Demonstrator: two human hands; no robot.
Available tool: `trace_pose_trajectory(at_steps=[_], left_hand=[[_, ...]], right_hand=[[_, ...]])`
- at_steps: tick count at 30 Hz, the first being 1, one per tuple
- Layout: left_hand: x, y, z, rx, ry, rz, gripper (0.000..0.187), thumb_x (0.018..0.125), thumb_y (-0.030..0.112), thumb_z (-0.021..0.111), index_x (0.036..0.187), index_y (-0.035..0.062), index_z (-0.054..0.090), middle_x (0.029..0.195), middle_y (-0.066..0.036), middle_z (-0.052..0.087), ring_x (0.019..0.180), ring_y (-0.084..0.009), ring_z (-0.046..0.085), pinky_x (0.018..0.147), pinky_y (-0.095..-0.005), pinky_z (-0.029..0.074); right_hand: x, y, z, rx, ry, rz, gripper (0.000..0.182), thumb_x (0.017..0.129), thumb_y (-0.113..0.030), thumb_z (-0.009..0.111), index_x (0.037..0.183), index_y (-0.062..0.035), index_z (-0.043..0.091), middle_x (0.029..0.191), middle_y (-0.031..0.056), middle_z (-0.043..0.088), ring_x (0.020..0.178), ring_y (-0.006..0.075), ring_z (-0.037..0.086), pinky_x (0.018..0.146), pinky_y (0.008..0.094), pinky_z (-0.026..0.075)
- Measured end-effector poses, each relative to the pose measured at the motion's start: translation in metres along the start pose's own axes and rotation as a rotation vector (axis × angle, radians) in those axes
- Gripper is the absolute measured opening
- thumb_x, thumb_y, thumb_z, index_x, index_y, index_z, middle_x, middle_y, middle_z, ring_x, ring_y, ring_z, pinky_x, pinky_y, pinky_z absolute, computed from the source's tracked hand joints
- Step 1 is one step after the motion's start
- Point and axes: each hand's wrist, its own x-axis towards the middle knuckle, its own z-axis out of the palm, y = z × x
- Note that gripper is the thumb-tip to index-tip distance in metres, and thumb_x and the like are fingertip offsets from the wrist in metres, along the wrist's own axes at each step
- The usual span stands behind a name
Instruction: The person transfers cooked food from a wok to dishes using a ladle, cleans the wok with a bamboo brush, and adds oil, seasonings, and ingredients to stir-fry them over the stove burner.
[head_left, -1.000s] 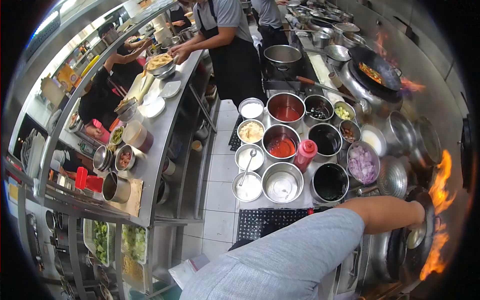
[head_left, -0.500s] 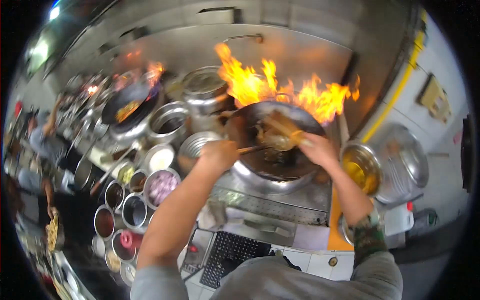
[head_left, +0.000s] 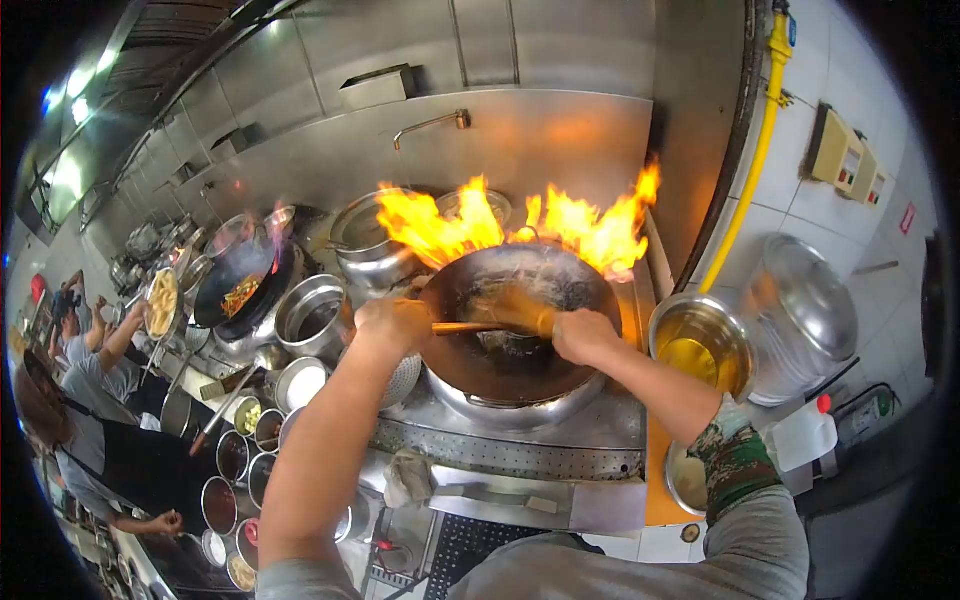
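Observation:
A large dark wok point(head_left: 470, 375) sits on the burner ring in front of me, with tall flames point(head_left: 440, 230) behind its far rim. My left hand point(head_left: 392, 325) is closed around the wooden handle of a ladle point(head_left: 462, 327), which reaches over the wok; the ladle's bowl is mostly hidden. From the right, my right hand point(head_left: 588, 337) grips a bamboo wok brush point(head_left: 522, 310), smeared by motion, low over the middle of the wok and close to the ladle. Some wet shine shows at the wok's bottom.
To the right stands a steel pot of yellow oil point(head_left: 680, 310), with a white jug point(head_left: 803, 437) nearby. Steel pots point(head_left: 312, 310) and ingredient tubs point(head_left: 220, 505) line the left side. A second wok point(head_left: 240, 295) holds food. Co-workers point(head_left: 95, 420) stand farther left.
The brush and my right hand have moved left and lower over the wok, closer to my left hand. My view has shifted. A co-worker's plate of food now shows beside the second wok.

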Motion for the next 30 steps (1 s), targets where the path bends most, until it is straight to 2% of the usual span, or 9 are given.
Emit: trace_pose_trajectory(at_steps=[3,7,9,11,13,14,23,27,30], left_hand=[[-0.006,-0.004,-0.002,0.09,0.06,0.004,0.03,0.088,0.028,0.052,0.111,0.013,0.066,0.118,-0.011,0.063,0.11,-0.024,0.06,0.087,-0.0376,0.049],[0.009,-0.047,0.109,0.162,0.76,-0.027,0.018,0.083,0.019,0.054,0.094,0.0087,0.065,0.096,-0.012,0.068,0.093,-0.0265,0.066,0.075,-0.0395,0.052],[0.018,-0.076,0.134,-0.034,0.022,0.048,0.017,0.081,0.021,0.057,0.092,0.0076,0.062,0.088,-0.014,0.068,0.085,-0.032,0.066,0.073,-0.0443,0.052],[-0.006,-0.068,0.132,-0.141,0.193,-0.007,0.023,0.079,0.023,0.06,0.095,0.0074,0.062,0.089,-0.018,0.067,0.086,-0.0362,0.065,0.076,-0.0471,0.051],[-0.013,-0.077,0.167,-0.305,0.299,0.029,0.026,0.078,0.022,0.063,0.099,0.0076,0.061,0.091,-0.021,0.066,0.088,-0.0383,0.063,0.076,-0.0479,0.051],[-0.015,-0.083,0.189,-0.406,0.325,0.075,0.027,0.078,0.022,0.063,0.1,0.007,0.061,0.09,-0.022,0.065,0.088,-0.0392,0.063,0.075,-0.0485,0.05],[-0.03,-0.039,0.197,-0.915,0.364,0.212,0.024,0.08,0.018,0.067,0.092,0.0004,0.055,0.072,-0.015,0.059,0.066,-0.031,0.059,0.064,-0.04,0.045],[-0.061,0.024,0.13,-1.22,0.017,0.225,0.025,0.087,0.02,0.062,0.1,0.0036,0.05,0.069,-0.005,0.054,0.057,-0.0132,0.052,0.05,-0.0308,0.042],[-0.067,0.095,0.115,-1.492,-0.207,0.478,0.025,0.089,0.021,0.061,0.099,0.0037,0.047,0.065,-0.003,0.051,0.051,-0.0109,0.049,0.043,-0.0275,0.039]], right_hand=[[-0.003,0.016,-0.027,-0.118,-0.027,0.079,0.023,0.074,-0.009,0.058,0.092,-0.0001,0.068,0.097,0.0219,0.067,0.093,0.0343,0.065,0.081,0.0435,0.051],[-0.039,0.032,-0.08,-0.081,0.134,0.084,0.027,0.078,-0.014,0.059,0.1,-0.0006,0.067,0.102,0.023,0.065,0.092,0.0325,0.065,0.079,0.0418,0.051],[-0.048,0.046,-0.067,0.051,0.324,0.011,0.031,0.081,-0.018,0.06,0.105,-0.0001,0.065,0.102,0.0223,0.065,0.085,0.0305,0.066,0.072,0.04,0.052],[-0.045,0.051,-0.049,0.178,0.537,-0.064,0.035,0.083,-0.022,0.061,0.11,0.0003,0.063,0.102,0.0216,0.065,0.077,0.0284,0.067,0.065,0.0382,0.053],[-0.04,0.054,-0.024,0.994,0.167,0.183,0.045,0.087,-0.031,0.061,0.119,-0.0002,0.058,0.094,0.0158,0.064,0.062,0.0201,0.063,0.046,0.0314,0.049],[-0.038,0.061,-0.019,1.053,0.043,0.204,0.039,0.09,-0.03,0.058,0.118,-0.0026,0.057,0.08,0.0081,0.061,0.054,0.0126,0.057,0.036,0.0247,0.04],[-0.053,0.079,-0.018,1.478,0.014,0.313,0.02,0.092,-0.027,0.055,0.098,-0.0084,0.059,0.072,0.0072,0.063,0.049,0.0121,0.055,0.036,0.0242,0.039],[-0.094,0.122,-0.036,1.657,0.116,0.366,0.024,0.094,-0.032,0.052,0.1,-0.0092,0.056,0.075,0.0076,0.063,0.052,0.0129,0.056,0.039,0.024,0.041],[-0.152,0.116,-0.062,1.903,0.462,0.254,0.023,0.093,-0.03,0.053,0.104,-0.0095,0.053,0.083,0.0094,0.064,0.058,0.0144,0.058,0.043,0.0245,0.043]])
